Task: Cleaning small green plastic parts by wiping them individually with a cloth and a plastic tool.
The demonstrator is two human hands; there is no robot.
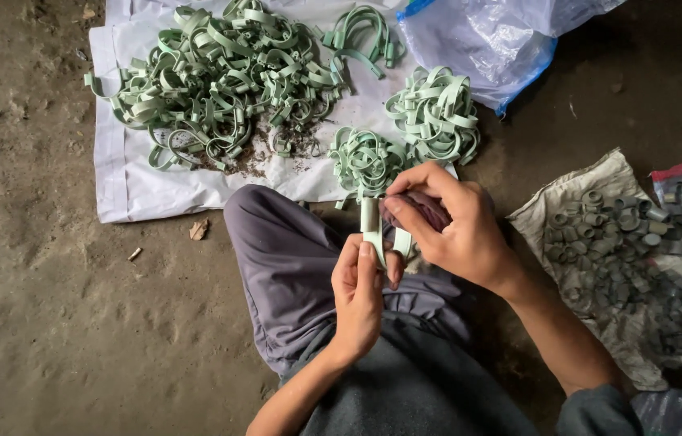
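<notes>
**Pale green clip held between two hands**

Pale green plastic is the material in both hands. Closest to the camera, the left hand (359, 292) is closed around the lower end of a pale green clamp strip (372, 230), with the thumb pressed along its flat side so it stands almost upright. The right hand (452, 223) comes from above, and its fingers are pinched together at the top end of the same strip; whether a small part is between the fingertips, I cannot tell. Both hands work just over the person's bent knee in grey trousers (284, 250).

I judge that the step in hand is the fitting or adjusting of the upper end of the strip. The next move seems to need a steady grip from the left hand and a fine pinch from the right, because the end is narrow.

Right of the knee, a dirty cloth (551, 211) lies on the dirt floor (42, 323) and carries a heap of small grey ring pieces (623, 258). Farther away, two bundles of finished green clamps (405, 137) sit at the near edge of a white sheet (127, 186). Behind them, a big loose pile of green clamps (212, 73) covers the sheet, and a clear plastic bag with blue edge (486, 40) lies at the far right.
</notes>
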